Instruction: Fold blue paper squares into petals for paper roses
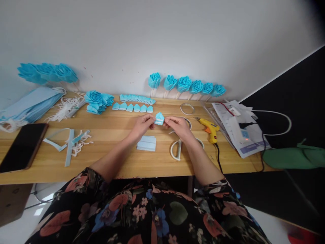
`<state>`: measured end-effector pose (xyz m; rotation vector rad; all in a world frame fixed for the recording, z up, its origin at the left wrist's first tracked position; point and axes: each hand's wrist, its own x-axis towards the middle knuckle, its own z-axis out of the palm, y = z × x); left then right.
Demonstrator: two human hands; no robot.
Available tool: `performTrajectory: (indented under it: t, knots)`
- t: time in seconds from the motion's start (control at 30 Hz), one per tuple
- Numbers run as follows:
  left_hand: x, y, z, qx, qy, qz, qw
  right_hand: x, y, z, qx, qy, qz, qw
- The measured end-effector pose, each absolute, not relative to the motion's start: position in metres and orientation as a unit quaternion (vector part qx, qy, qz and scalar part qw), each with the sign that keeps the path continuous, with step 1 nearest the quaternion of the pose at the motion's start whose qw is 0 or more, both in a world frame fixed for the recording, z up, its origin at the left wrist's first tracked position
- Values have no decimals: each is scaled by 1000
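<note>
Between both hands, above the middle of the table, is a small folded blue petal (159, 118) with a pointed top and white strips across its lower half. My left hand (144, 124) pinches its left edge. From the other side, my right hand (177, 126) grips the right edge. A row of similar folded petals (133, 107) lies just beyond, with a longer overlapped strip of petals (137, 99) behind it. Below the left hand lies a flat piece of pale blue mask fabric (146, 143). White-handled scissors (175, 150) sit partly hidden under my right forearm.
A yellow glue gun (209, 128) with a black cord lies right, beside papers (243, 135) and a power strip (242, 134). Tape rolls (187, 108) are nearer. Blue flowers (184, 84) line the wall. Left are masks (33, 103), cut strips (69, 145) and a phone (22, 146).
</note>
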<state>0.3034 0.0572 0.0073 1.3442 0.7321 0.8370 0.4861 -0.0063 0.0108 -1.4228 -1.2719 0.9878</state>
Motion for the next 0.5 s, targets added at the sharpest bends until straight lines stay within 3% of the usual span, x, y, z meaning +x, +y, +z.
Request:
performTrajectory:
  t: [0.5]
  knots:
    - [305, 57, 6, 621, 337, 324, 629, 486, -5, 11, -577, -512, 397, 498]
